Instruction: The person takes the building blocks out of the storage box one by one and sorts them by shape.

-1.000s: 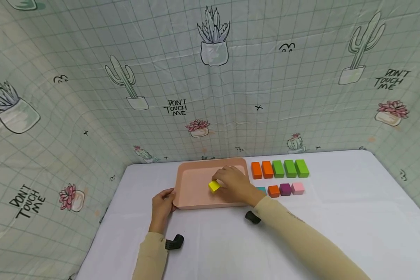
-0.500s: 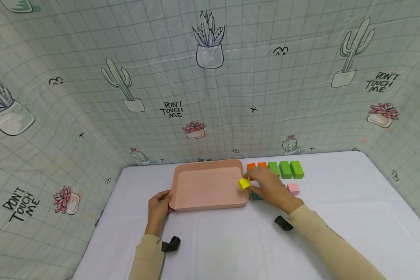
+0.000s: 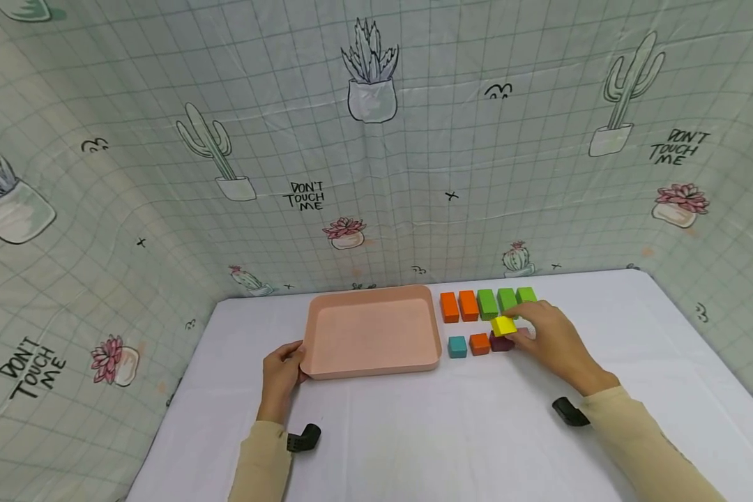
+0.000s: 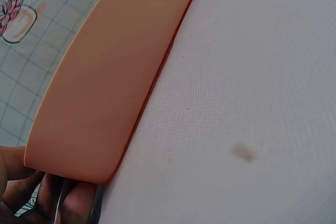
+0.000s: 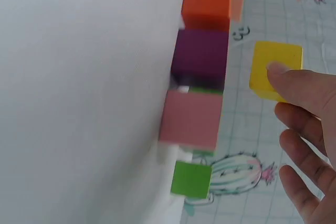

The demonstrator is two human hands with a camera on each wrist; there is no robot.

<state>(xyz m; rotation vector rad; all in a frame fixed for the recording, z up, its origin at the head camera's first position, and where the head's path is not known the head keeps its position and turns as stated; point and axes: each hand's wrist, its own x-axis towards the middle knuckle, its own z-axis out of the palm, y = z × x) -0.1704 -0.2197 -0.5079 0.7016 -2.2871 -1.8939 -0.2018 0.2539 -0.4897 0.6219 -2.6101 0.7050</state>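
A yellow cube is pinched between the thumb and fingers of my right hand. In the right wrist view the thumb presses on one face of the yellow block, which is raised above the row of small cubes. My left hand grips the near-left corner of a shallow pink tray. In the left wrist view its fingers curl at the end of the tray wall. Under and beside the right hand, a purple cube and a pink cube stand on the white cloth.
Orange blocks and green blocks form a back row right of the tray. In front of them sit a teal cube and a small orange cube. A patterned cloth hangs behind the table.
My right hand has carried the yellow cube out from over the tray, rightward past the teal and orange cubes to above the purple one. The left hand has stayed at the tray's corner.
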